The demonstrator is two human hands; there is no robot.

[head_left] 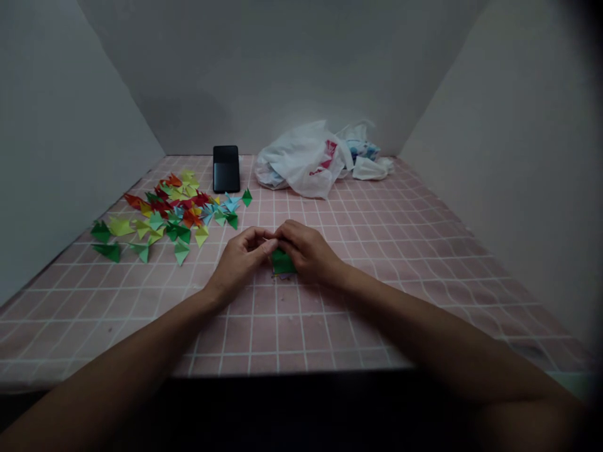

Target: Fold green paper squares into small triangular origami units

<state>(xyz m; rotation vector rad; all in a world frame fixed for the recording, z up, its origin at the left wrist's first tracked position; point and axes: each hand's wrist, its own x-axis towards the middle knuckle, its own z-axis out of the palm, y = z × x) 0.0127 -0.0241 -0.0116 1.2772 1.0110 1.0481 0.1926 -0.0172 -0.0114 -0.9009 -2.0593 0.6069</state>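
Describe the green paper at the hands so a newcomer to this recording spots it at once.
Near the middle of the pink gridded tablecloth, find where the left hand and right hand meet. The green paper shows between them, partly covered. Unlike the folded green pieces lying to the left, it is held in the hands.

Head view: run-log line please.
left hand: holding green paper; right hand: holding same paper; folded papers: spread at left; black device: far side; white plastic bag: right of device

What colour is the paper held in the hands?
The paper is green, seen best in the head view.
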